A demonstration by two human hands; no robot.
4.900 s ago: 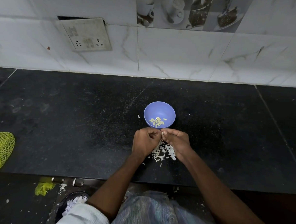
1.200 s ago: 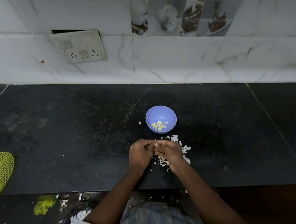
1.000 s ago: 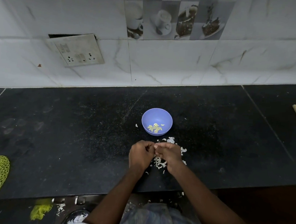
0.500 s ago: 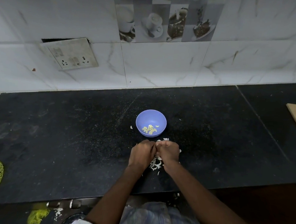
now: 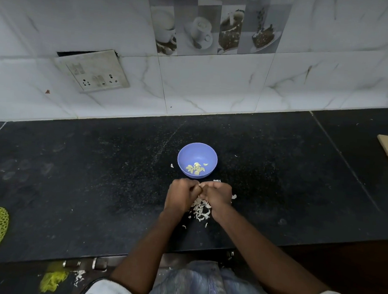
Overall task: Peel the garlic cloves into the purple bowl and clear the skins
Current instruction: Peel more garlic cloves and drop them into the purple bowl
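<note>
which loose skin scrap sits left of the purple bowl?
The lone white skin scrap on the black counter, just off the purple bowl left wall. The other skins lie heaped on the near side, by the hands.

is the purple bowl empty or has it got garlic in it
Not empty. The purple bowl stands upright on the counter with a small cluster of pale peeled cloves on its bottom; most of its inside is bare.
</note>
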